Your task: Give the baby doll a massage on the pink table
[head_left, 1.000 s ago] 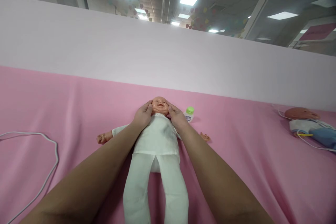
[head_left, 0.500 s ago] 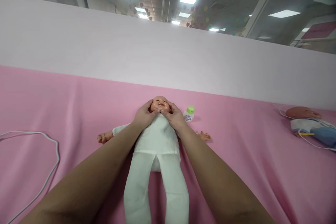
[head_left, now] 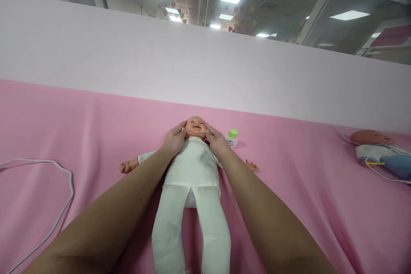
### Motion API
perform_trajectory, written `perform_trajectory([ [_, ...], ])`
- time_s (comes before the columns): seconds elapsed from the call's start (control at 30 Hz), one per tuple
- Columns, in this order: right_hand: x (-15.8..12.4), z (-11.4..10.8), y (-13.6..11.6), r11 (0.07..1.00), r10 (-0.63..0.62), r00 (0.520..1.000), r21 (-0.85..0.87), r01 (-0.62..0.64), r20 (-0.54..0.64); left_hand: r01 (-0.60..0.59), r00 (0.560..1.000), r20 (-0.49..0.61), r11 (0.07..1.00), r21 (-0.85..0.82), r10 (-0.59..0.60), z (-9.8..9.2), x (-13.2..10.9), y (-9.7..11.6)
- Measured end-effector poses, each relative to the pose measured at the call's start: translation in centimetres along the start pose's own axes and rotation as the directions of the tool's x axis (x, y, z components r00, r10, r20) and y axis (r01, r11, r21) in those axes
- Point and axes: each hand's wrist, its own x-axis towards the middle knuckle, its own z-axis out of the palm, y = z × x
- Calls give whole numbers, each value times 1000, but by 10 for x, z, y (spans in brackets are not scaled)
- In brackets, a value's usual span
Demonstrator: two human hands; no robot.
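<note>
Here's the baby doll (head_left: 193, 165) in its white suit, flat on its back on the pink sheet (head_left: 282, 188), its long axis running straight away from me: legs toward me, doll's head (head_left: 195, 124) at the far end, arms out to either side. And that head sits right between my two hands! My left hand (head_left: 175, 140) lies along one side, my right hand (head_left: 216, 139) along the other, both touching, neither clearly nearer. Each is cupped open, thumb by the cheek, fingers along the side; nothing is pinched, though I can't tell how hard they press.

Now the writing. Just beyond my right hand stands a small clear bottle (head_left: 231, 138) with a green cap; its label carries dark print, partly hidden and too small to read. Far right, the second doll (head_left: 383, 154), in white and blue, shows me no brand. Behind the glass, a pink panel (head_left: 392, 36): no words I can make out.
</note>
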Motion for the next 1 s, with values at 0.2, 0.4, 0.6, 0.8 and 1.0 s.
perform_trajectory([
  [0.2,-1,3,-2,997,-67,997,-32,66,-43,-11,1000,10,999,48,11,-2,-3,6],
  [0.4,-1,12,5,991,-59,983,-129,37,-176,-101,994,63,968,230,89,-2,-7,9],
  [0.6,2,8,8,991,-54,989,-129,36,-138,-115,993,60,968,224,104,-1,-8,12],
  [0.8,2,6,8,994,-43,993,-107,31,-113,-103,994,51,975,194,95,-1,-9,14],
  [1.0,3,0,10,989,-33,996,-147,21,-79,-95,994,55,995,42,93,-2,-3,5],
])
